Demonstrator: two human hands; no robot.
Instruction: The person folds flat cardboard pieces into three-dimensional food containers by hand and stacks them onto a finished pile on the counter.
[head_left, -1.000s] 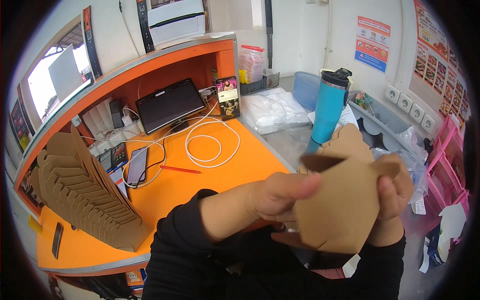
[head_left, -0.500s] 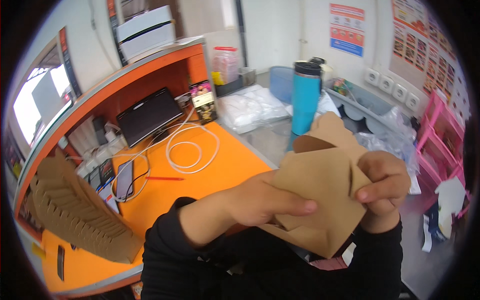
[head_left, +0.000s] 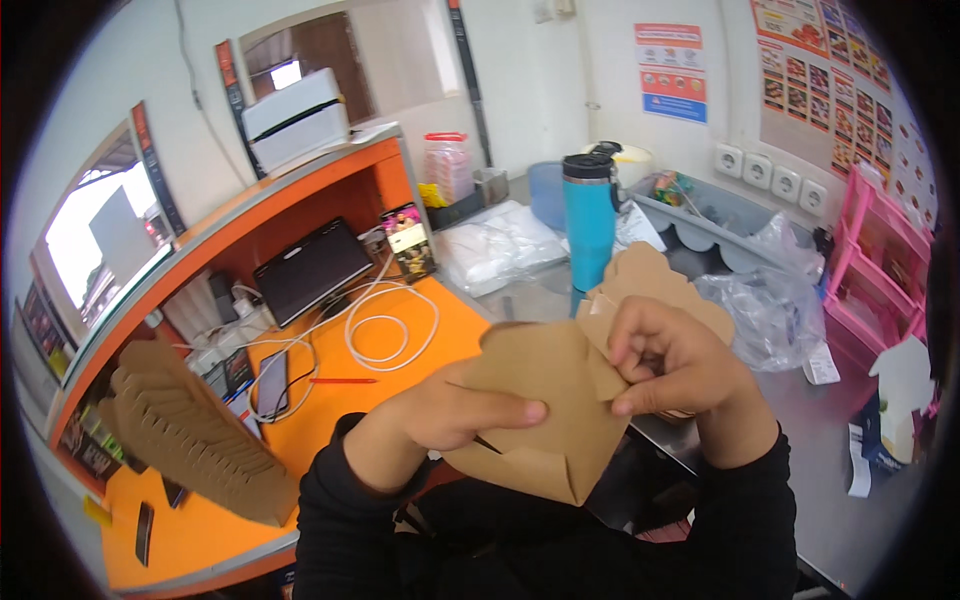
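Note:
A brown cardboard box [head_left: 545, 375], partly folded, is held between my two hands above the front edge of the counter. My left hand [head_left: 450, 405] grips its left side, the thumb lying across the top panel and the fingers hidden beneath. At the box's right corner, my right hand [head_left: 680, 365] pinches a small flap between thumb and bent fingers. Just behind it, more brown cardboard [head_left: 650, 285] with scalloped edges lies on the metal counter. To the left, a stack of nested brown cardboard boxes [head_left: 200, 440] leans on the orange desk.
On the orange desk [head_left: 430, 340] are a dark screen [head_left: 315, 270], a phone [head_left: 271, 385], a red pen [head_left: 343, 380] and white cables [head_left: 375, 360]. A turquoise tumbler [head_left: 590, 225] stands behind the box. Plastic bags [head_left: 765, 320] and a pink rack [head_left: 880, 255] are to the right.
The box has moved left and slightly down with both hands, uncovering the cardboard behind it. My right hand's fingers have shifted on the corner flap. The whole view has shifted a little.

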